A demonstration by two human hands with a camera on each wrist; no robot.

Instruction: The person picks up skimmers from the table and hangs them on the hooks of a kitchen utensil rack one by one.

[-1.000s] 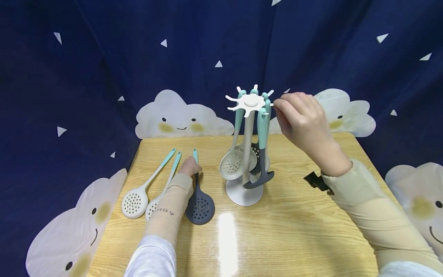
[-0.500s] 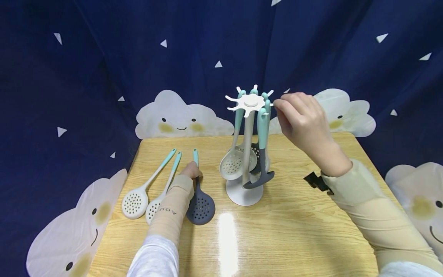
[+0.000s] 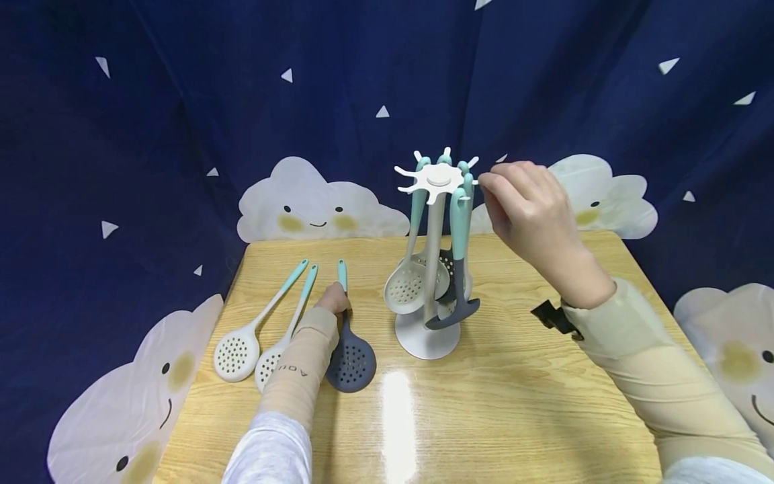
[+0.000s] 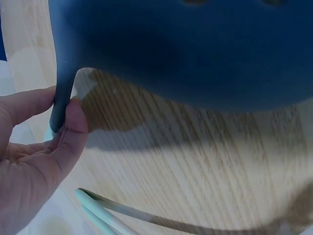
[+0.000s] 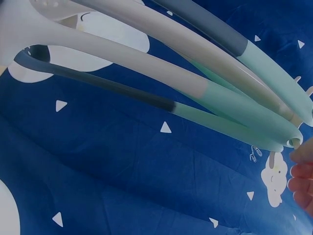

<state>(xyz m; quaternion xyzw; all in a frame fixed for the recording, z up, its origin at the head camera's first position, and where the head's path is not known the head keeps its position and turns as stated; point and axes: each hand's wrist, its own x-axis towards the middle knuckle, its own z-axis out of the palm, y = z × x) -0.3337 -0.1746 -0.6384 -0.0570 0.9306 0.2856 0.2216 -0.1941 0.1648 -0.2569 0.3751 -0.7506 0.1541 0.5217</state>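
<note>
A dark skimmer (image 3: 352, 365) with a turquoise handle end lies on the table, left of a white utensil rack (image 3: 433, 255). My left hand (image 3: 332, 298) pinches its handle between thumb and fingers, as the left wrist view shows on the dark shaft (image 4: 63, 90). My right hand (image 3: 532, 215) is raised at the rack's right side, thumb and finger pinching the tip of one hook. In the right wrist view, the fingertips (image 5: 303, 171) are close to the hanging hole of a turquoise handle (image 5: 254, 115). Several utensils hang there, including a pale slotted ladle (image 3: 404, 290) and a dark-headed one (image 3: 458, 312).
Two pale skimmers, one at far left (image 3: 236, 355) and one partly under the left forearm (image 3: 266, 368), lie left of the dark one. The rack's round base (image 3: 426, 339) stands on the wooden table (image 3: 514, 403). A dark blue curtain (image 3: 363, 60) hangs behind.
My left hand has slid a little down the dark skimmer's handle toward its head. The right hand stays at the rack hook, and the hanging utensils look unmoved.
</note>
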